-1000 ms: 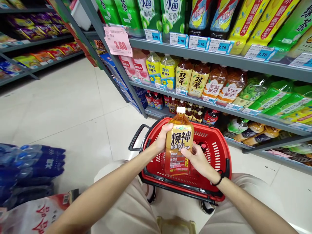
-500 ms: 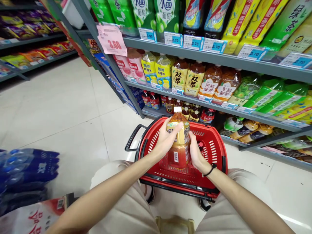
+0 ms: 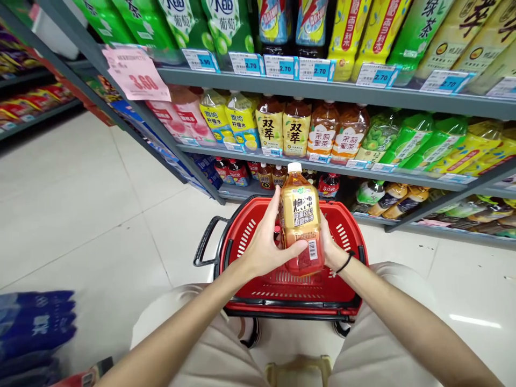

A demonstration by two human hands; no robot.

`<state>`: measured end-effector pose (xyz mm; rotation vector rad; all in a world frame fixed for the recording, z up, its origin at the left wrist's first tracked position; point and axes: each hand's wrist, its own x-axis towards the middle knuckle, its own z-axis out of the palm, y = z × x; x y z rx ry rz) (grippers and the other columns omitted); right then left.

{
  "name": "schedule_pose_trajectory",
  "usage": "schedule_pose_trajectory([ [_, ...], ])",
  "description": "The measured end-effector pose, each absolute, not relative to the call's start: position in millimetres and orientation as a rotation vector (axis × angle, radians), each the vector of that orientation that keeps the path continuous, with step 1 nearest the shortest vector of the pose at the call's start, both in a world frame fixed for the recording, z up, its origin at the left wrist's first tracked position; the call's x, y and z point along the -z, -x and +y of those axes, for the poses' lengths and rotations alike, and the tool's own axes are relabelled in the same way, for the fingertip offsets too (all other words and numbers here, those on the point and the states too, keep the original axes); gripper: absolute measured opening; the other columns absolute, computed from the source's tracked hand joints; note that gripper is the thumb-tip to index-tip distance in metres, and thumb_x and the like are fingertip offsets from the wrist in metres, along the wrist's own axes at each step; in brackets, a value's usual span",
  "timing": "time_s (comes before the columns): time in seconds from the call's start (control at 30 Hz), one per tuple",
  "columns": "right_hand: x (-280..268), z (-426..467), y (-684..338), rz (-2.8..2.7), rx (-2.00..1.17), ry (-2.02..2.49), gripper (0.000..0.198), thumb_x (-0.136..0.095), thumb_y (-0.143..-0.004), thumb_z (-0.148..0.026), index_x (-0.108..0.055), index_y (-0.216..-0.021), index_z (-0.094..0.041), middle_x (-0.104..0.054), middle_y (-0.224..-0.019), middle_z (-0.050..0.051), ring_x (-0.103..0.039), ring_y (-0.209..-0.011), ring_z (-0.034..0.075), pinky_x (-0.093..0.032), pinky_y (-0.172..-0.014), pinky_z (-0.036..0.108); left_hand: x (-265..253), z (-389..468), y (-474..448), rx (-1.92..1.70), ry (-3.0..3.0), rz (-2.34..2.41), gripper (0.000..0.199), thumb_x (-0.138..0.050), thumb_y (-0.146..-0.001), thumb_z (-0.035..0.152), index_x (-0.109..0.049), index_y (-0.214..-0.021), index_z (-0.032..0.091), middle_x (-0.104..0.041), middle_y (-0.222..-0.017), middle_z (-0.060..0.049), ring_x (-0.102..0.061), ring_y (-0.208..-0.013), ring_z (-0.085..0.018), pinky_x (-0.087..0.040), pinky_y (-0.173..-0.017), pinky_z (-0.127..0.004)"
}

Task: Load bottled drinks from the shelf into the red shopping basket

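Note:
A large drink bottle (image 3: 300,220) with a white cap, a gold label and a red lower part is held above the red shopping basket (image 3: 237,279). My left hand (image 3: 268,242) grips its left side, with the thumb across the lower label and the fingers up along the edge. Against the bottle's right side rests my right hand (image 3: 328,244), a black band on its wrist; its fingers are mostly hidden behind the bottle. The bottle is tilted back, its label and barcode towards me. A small red cap (image 3: 277,230) shows inside the basket, partly hidden by my left hand.
Shelves (image 3: 258,80) of bottled drinks stand right behind the basket. The basket's black handle (image 3: 201,244) sticks out to the left. Blue-wrapped bottle packs (image 3: 36,322) stand at lower left. Between my legs is a stool (image 3: 298,371). A pink price sign (image 3: 137,75) hangs at upper left.
The bottle has been turned, bringing its label's large lettering and the barcode to face me. My left thumb has moved from the upper label to the lower part. The view has swung right.

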<state>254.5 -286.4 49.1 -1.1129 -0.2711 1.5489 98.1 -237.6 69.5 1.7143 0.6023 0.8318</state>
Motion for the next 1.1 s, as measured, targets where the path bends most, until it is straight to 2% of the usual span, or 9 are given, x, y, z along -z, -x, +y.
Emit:
schedule_pose_trajectory([
  [0.1,-50.9,-285.1,-256.8,-0.282,-1.577,1.076,0.072,-0.057,-0.084,-0.084,-0.075,-0.111,-0.020,-0.081,-0.107,0.011,-0.075,-0.099,0.032,-0.061,-0.095,0.046,-69.6,-235.7,-99.2,-0.833,-1.695,0.596,0.122,-0.091,-0.080,0.032,-0.018,-0.177,0.024,-0.024,-0.179,-0.018,-0.027,-0.165,-0.039,-0.023,-0.135,-0.054],
  [0.2,-54.3,-286.0,-257.5,-0.307,-1.582,1.042,0.077,-0.055,-0.086,-0.087,-0.075,-0.115,-0.019,-0.081,-0.106,0.012,-0.074,-0.108,0.033,-0.060,-0.098,0.046,-69.5,-237.3,-100.9,-0.830,-1.625,0.598,0.121,-0.093,-0.078,0.032,-0.022,-0.176,0.024,-0.030,-0.177,-0.018,-0.032,-0.162,-0.040,-0.028,-0.134,-0.054],
  [0.3,-56.3,-287.9,-257.1,-0.283,-1.616,1.033,0.077,-0.049,-0.092,-0.085,-0.074,-0.122,-0.018,-0.081,-0.106,0.012,-0.074,-0.110,0.033,-0.061,-0.097,0.045,-67.6,-238.5,-103.5,-0.839,-1.534,0.611,0.119,-0.093,-0.078,0.033,-0.025,-0.175,0.025,-0.040,-0.172,-0.017,-0.042,-0.157,-0.040,-0.040,-0.128,-0.052],
  [0.5,-57.4,-282.8,-254.7,-0.159,-1.676,1.036,0.070,-0.038,-0.106,-0.070,-0.075,-0.123,-0.014,-0.081,-0.099,0.013,-0.078,-0.095,0.028,-0.064,-0.089,0.041,-55.9,-220.1,-106.4,-0.943,-1.456,0.723,0.116,-0.099,-0.069,0.044,-0.042,-0.169,0.025,-0.050,-0.165,-0.018,-0.061,-0.139,-0.039,-0.061,-0.106,-0.050],
  [0.6,-62.0,-277.8,-253.1,-0.124,-1.663,1.052,0.065,-0.033,-0.112,-0.062,-0.074,-0.127,-0.014,-0.082,-0.099,0.012,-0.078,-0.092,0.027,-0.064,-0.090,0.041,-49.8,-209.8,-104.6,-0.998,-1.568,0.847,0.118,-0.101,-0.066,0.048,-0.046,-0.167,0.024,-0.056,-0.159,-0.018,-0.064,-0.134,-0.038,-0.059,-0.108,-0.054],
  [0.73,-63.4,-276.0,-253.5,-0.099,-1.736,1.064,0.077,-0.026,-0.111,-0.072,-0.073,-0.134,-0.015,-0.082,-0.107,0.014,-0.078,-0.100,0.027,-0.063,-0.095,0.045,-48.0,-212.5,-100.8,-1.025,-1.820,0.966,0.112,-0.096,-0.072,0.051,-0.043,-0.168,0.026,-0.054,-0.160,-0.017,-0.056,-0.144,-0.036,-0.049,-0.120,-0.056],
  [0.93,-44.1,-276.7,-259.0,-0.240,-1.742,0.968,0.064,-0.055,-0.101,-0.074,-0.073,-0.135,-0.023,-0.081,-0.118,0.010,-0.075,-0.114,0.028,-0.059,-0.107,0.048,-53.3,-227.2,-95.3,-0.972,-2.194,0.933,0.107,-0.083,-0.083,0.062,-0.033,-0.173,0.031,-0.046,-0.162,-0.015,-0.049,-0.149,-0.036,-0.041,-0.125,-0.060],
  [1.0,-41.6,-276.1,-261.5,-0.266,-1.730,0.894,0.066,-0.058,-0.099,-0.076,-0.072,-0.136,-0.024,-0.080,-0.121,0.009,-0.074,-0.118,0.029,-0.058,-0.109,0.049,-55.4,-228.3,-93.9,-0.996,-2.282,0.881,0.113,-0.080,-0.084,0.066,-0.024,-0.176,0.031,-0.041,-0.166,-0.017,-0.046,-0.153,-0.038,-0.038,-0.126,-0.061],
  [1.1,-46.9,-275.2,-266.2,-0.306,-1.685,0.807,0.070,-0.052,-0.099,-0.079,-0.070,-0.138,-0.024,-0.080,-0.123,0.009,-0.072,-0.124,0.030,-0.058,-0.110,0.050,-59.1,-227.9,-92.5,-1.060,-2.405,0.711,0.138,-0.084,-0.075,0.074,-0.008,-0.178,0.023,-0.027,-0.175,-0.024,-0.033,-0.161,-0.044,-0.033,-0.129,-0.064],
])
